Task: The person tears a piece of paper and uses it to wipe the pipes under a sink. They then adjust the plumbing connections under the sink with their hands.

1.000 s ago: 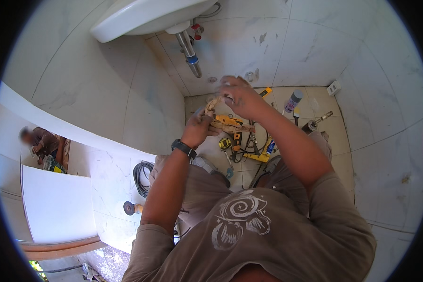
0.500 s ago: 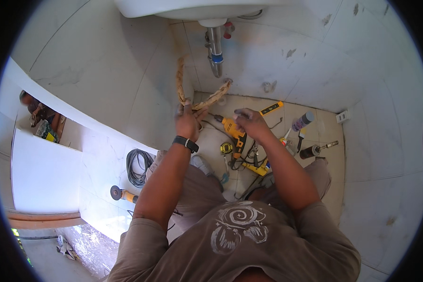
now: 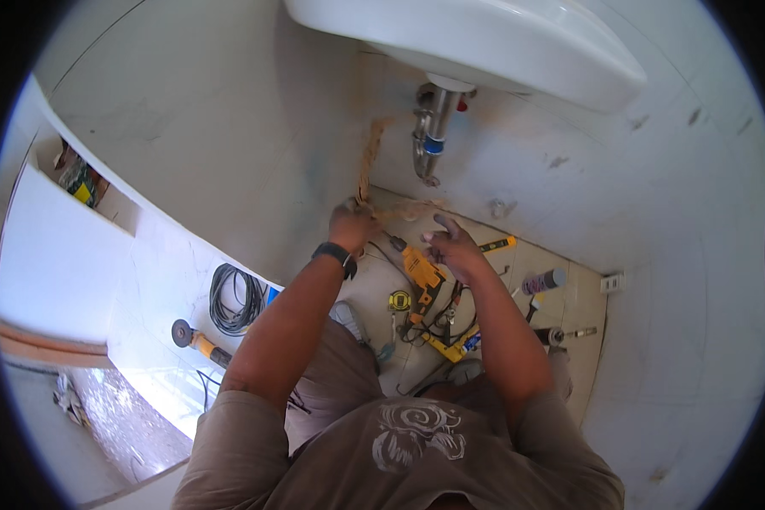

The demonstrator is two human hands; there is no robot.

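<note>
My left hand (image 3: 354, 224), with a dark band at the wrist, is at the lower end of a rough brown strip (image 3: 371, 157) that looks like a groove broken into the wall. Its fingers are bunched together, and whatever is between them is hidden. To the right, my right hand (image 3: 454, 248) hovers over the tools, forefinger raised and apart from the others, with nothing visible in it. Between the hands a yellow power drill (image 3: 420, 270) lies on the tiled floor, its bit toward the wall. A second, blurred brown strip (image 3: 412, 209) runs toward the drain pipe.
Overhead hangs a white sink (image 3: 476, 42) with a metal drain trap (image 3: 434, 132). Around my feet lie a tape measure (image 3: 399, 301), spirit level (image 3: 497, 244), spray can (image 3: 542, 282) and brush (image 3: 535, 306). Left are coiled cable (image 3: 236, 302) and an angle grinder (image 3: 201, 342).
My view has shifted, bringing more of the sink into sight. The left hand's fingers, spread before, are drawn together at the brown strip. The right forefinger has lifted away from the other fingers.
</note>
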